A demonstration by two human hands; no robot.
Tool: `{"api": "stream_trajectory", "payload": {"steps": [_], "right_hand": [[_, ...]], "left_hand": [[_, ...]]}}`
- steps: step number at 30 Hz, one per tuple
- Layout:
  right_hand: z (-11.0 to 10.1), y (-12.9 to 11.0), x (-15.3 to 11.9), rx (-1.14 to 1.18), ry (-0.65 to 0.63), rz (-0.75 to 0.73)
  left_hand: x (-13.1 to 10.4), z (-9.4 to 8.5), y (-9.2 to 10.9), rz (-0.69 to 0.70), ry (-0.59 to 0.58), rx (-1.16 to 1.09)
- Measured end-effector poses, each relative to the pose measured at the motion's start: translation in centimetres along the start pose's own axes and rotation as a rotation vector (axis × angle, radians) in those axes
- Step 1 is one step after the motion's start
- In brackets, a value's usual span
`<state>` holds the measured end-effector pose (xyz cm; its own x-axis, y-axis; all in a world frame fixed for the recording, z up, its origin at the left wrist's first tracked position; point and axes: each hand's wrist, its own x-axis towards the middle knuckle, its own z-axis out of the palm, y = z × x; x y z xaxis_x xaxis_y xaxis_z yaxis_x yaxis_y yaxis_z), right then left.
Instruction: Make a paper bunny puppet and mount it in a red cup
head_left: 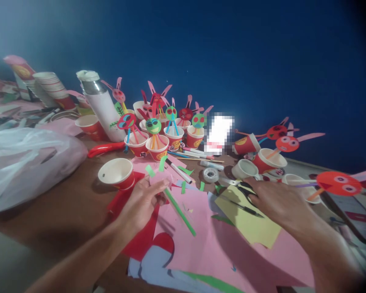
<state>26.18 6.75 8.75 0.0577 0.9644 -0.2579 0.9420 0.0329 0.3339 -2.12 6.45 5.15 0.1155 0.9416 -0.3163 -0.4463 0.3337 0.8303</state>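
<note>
pink paper head [162, 178] is in your left hand [143, 202], thumb and fingers pinched on its lower part, above the pink sheet [195, 254]. that sheet is the broadest thing before you, with other papers overlapping it – drag a wrist across those loose edges and whatever rests on top could slide. the white plastic bag [36, 171] bulges off to your left; a wide swing of that forearm might snag it. the pale yellow sheet [247, 224] lies partly under your right arm, so a pull there could shift it. your right hand [274, 199] is at the black-handled scissors [246, 189], its fingers partly hidden; you cannot tell from this view whether they have closed on the handles or only touch them. a half-taken hold could let the blades twist. the white mug [245, 168] stands just beyond those knuckles, and a quick lift might tip it. the green straw [180, 213] slants down from your left pinch; your thumb covers the join, so if your grip alone holds it, easing off could drop it. the black pen [247, 208] on the yellow sheet could roll if the paper tugs. smallest, the green scraps [202, 186] are light – one brush could scatter them.
</note>
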Motion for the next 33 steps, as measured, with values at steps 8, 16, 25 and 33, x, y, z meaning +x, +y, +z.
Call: {"api": "stream_trajectory", "payload": {"steps": [8, 16, 25, 33], "right_hand": [[-1.1, 1.8, -2.0, 0.370, 0.229, 0.125], [-1.1, -5.8, -0.7, 1.000, 0.089, -0.527], [0.9, -8.1, 0.3, 0.957, 0.419, -0.775], [0.2, -8.5, 0.0, 0.917, 0.529, -0.897]], "left_hand": [[0.2, 0.1, 0.0, 0.020, 0.067, -0.075], [-0.5, 0.7, 1.1, -0.124, 0.094, -0.263], [-1.5, 1.1, 1.7, -0.238, 0.013, -0.638], [-1.3, 1.3, 1.1, -0.082, 0.005, -0.645]]}}
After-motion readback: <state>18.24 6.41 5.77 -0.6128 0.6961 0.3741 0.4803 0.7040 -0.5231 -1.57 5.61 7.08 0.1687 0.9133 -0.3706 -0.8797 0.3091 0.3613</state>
